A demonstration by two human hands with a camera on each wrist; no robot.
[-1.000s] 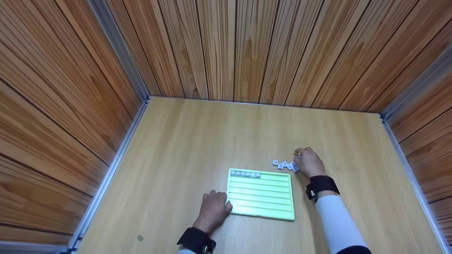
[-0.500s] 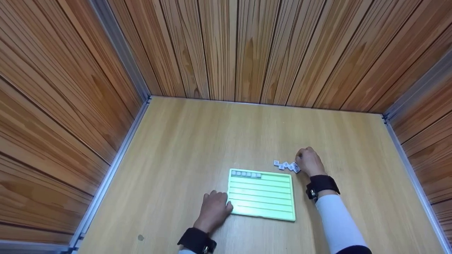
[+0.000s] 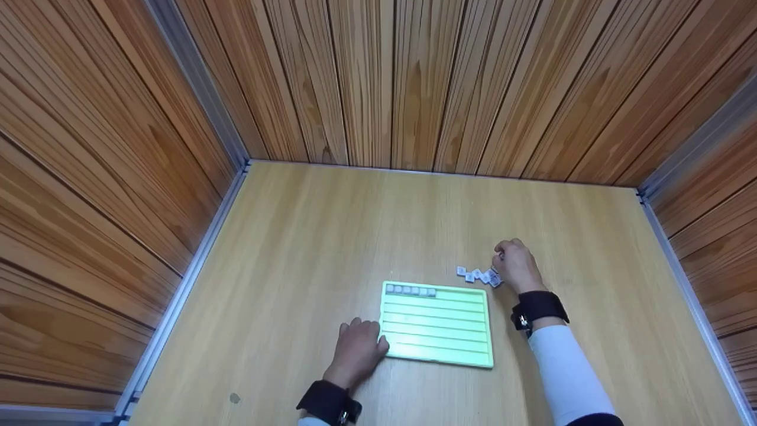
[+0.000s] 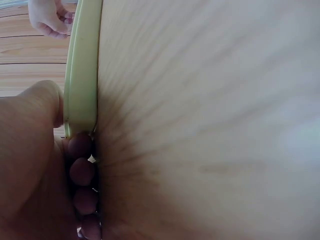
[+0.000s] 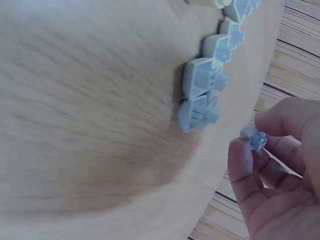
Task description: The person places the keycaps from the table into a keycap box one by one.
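A light green ridged tray (image 3: 437,325) lies flat on the wooden table, with several small grey keycaps (image 3: 411,290) in a row along its top left slot. My left hand (image 3: 356,350) grips the tray's (image 4: 82,75) left edge, thumb on top and fingers (image 4: 82,170) curled under. Right of the tray's far corner lies a loose row of grey keycaps (image 3: 476,276) (image 5: 205,92). Just beyond them my right hand (image 3: 513,263) is raised a little and pinches one grey keycap (image 5: 254,136) between thumb and fingertips.
Wood-panelled walls close in the table (image 3: 366,236) on the left, back and right, with metal strips (image 3: 195,260) along the edges. A small dark mark (image 3: 235,399) sits near the front left.
My right hand has closed on one keycap from the loose row and lifted it slightly off the table. The left hand and the tray have stayed put.
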